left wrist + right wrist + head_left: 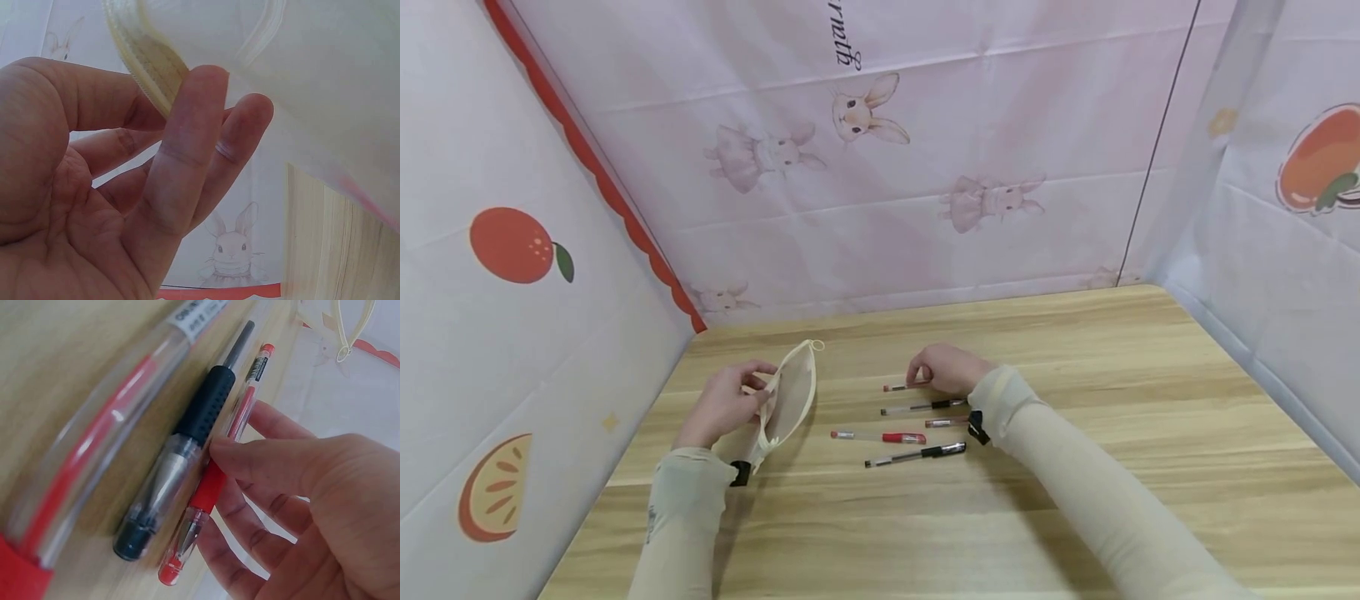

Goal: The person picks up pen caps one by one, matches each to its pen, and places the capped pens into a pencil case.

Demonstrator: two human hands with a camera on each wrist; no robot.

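With thumb and fingers, my left hand (730, 404) pinches the zipped edge of a pale, see-through zipper pouch (796, 387). Its mouth gapes toward the right, and the zip edge (147, 78) passes between the fingers in the left wrist view. On the right, my right hand (951, 369) pinches the farthest red pen (895, 387) about its barrel. That pen's red grip (208, 487) shows just below the thumb in the right wrist view. Right beside it lies a black pen (913, 408), with another red pen (946, 422) nearer, partly hidden by the right wrist.
Closer to the front of the wooden table (880, 533) lie a red pen (880, 437) and a black pen (917, 455). A pink rabbit-print cloth (880, 208) hangs behind the table, and fruit-print cloths stand at both sides.
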